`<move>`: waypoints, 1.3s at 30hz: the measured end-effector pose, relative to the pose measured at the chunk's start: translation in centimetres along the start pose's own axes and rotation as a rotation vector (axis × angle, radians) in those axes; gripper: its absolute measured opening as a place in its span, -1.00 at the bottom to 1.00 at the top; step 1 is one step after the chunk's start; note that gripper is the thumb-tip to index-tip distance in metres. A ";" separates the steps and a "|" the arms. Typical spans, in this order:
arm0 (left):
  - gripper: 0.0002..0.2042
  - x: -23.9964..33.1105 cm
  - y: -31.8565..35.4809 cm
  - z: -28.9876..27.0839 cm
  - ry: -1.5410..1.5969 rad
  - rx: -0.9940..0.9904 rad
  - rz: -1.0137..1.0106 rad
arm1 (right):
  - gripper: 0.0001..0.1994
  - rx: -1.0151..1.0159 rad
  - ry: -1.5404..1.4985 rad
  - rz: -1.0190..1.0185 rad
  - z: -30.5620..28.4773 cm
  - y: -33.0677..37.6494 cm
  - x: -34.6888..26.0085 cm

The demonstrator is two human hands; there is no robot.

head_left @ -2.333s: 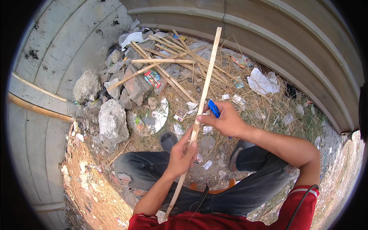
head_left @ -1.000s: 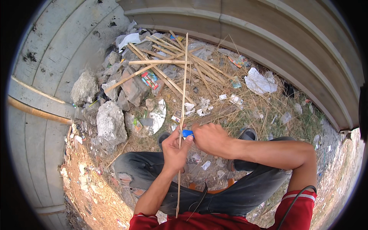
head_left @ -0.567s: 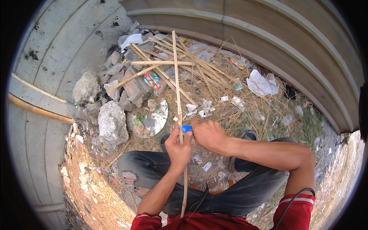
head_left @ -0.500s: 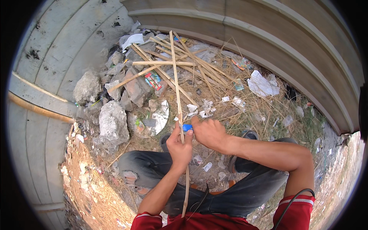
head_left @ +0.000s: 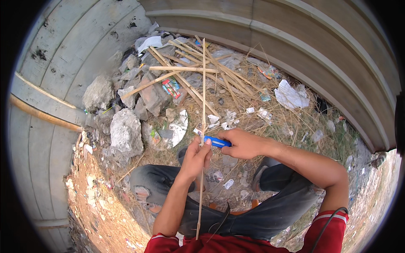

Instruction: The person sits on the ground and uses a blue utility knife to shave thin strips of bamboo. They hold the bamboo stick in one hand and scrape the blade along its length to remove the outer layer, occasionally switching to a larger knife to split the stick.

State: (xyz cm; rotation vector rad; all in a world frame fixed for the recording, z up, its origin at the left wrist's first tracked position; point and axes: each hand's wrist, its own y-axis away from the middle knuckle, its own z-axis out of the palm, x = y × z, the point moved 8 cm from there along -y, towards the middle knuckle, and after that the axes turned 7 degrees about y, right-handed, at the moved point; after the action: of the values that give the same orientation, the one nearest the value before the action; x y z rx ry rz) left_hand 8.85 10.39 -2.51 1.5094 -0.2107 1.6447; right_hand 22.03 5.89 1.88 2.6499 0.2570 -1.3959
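A long thin bamboo strip (head_left: 204,90) runs lengthwise in front of me, from the far pile toward my lap. My left hand (head_left: 196,157) is closed around it near its middle. The thumb of that hand rests against the end of a blue utility knife (head_left: 218,142). Closed on the knife's other end is my right hand (head_left: 244,144). The knife lies crosswise to the strip, its front end at the strip. Its blade cannot be made out.
A heap of bamboo strips (head_left: 230,80) lies on the littered ground ahead. Grey rocks (head_left: 126,133) are piled at the left beside a pale panel wall (head_left: 50,139). A brown corrugated metal sheet (head_left: 295,38) bounds the far right. Crumpled white paper (head_left: 291,95) lies near it.
The strip's far end has swung slightly right. My right hand has moved a little right and down, exposing more of the blue knife. My left hand still grips the strip.
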 end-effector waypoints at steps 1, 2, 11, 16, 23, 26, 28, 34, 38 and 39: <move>-0.76 -0.1 0.0 0.2 0.048 -0.031 -0.021 | -0.79 -0.086 -0.115 0.033 -0.1 0.3 0.2; -0.75 0.1 0.1 0.4 0.099 -0.059 -0.021 | -0.80 -0.170 -0.230 0.066 -0.1 0.6 -0.1; -0.71 0.0 0.3 0.7 0.068 -0.071 0.032 | -0.73 -0.497 -0.647 0.371 1.1 2.6 -0.3; -0.68 0.0 0.6 1.6 0.106 -0.115 0.003 | -0.68 -0.542 -0.797 0.417 2.0 3.0 1.5; -0.61 -0.6 0.0 -0.6 -0.035 0.019 0.126 | -0.70 -0.369 -0.826 0.444 3.0 2.4 0.6; -0.61 -0.9 -0.3 -1.0 -0.047 0.062 0.145 | -0.69 -0.329 -0.907 0.450 3.7 2.1 0.6; -0.62 -1.5 -0.4 -1.7 -0.061 0.079 0.133 | -0.68 -0.239 -0.915 0.456 4.4 2.1 0.9; -0.61 -1.4 -0.4 -1.7 -0.112 0.106 0.151 | -0.66 -0.133 -0.941 0.490 5.0 2.6 0.9; -0.57 -1.9 -0.8 -1.5 -0.160 0.179 0.150 | -0.63 0.031 -1.057 0.479 6.1 2.6 1.0; -0.56 -2.2 -0.9 -1.3 -0.146 0.197 0.119 | -0.63 0.080 -1.053 0.477 6.2 2.5 1.0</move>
State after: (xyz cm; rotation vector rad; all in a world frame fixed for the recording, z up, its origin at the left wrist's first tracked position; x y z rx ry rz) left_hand 8.31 10.69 -5.16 1.7989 -0.2265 1.6898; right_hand 18.09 2.33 -2.33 1.4977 -0.5059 -2.3109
